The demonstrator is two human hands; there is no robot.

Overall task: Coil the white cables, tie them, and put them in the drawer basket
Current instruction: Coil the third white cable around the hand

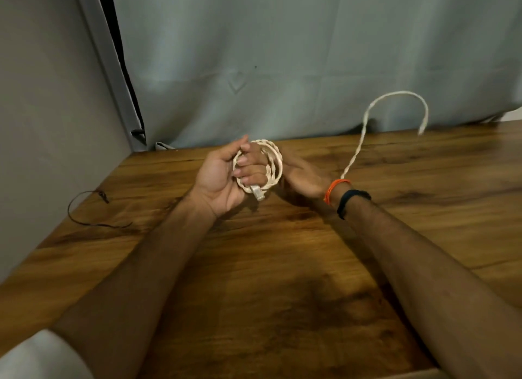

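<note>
head view looks down on a wooden desk [282, 265], with both forearms reaching forward over it. on the right wrist sit an orange thread band [336, 188] and a black wristband [351, 202]. the left hand [223, 175] has its fingers [248, 169] curled through the coil of a white braided cable [272, 164], and the plug end [257, 193] hangs out below the palm. the right hand [299, 175] is just behind the coil; i cannot tell if its fingers are clenched or released, since the coil and the wrist hide them. the free tail [395, 101] of the cable rises from near the right wrist, arcs in the air and ends over the far desk edge. a thin dark tie [84, 209] lies on the desk to the left. a grey curtain [310, 53] hangs behind. i judge the coiling is mostly done, but the tail is not yet wound. tying and the drawer basket, not in view, are left.
</note>
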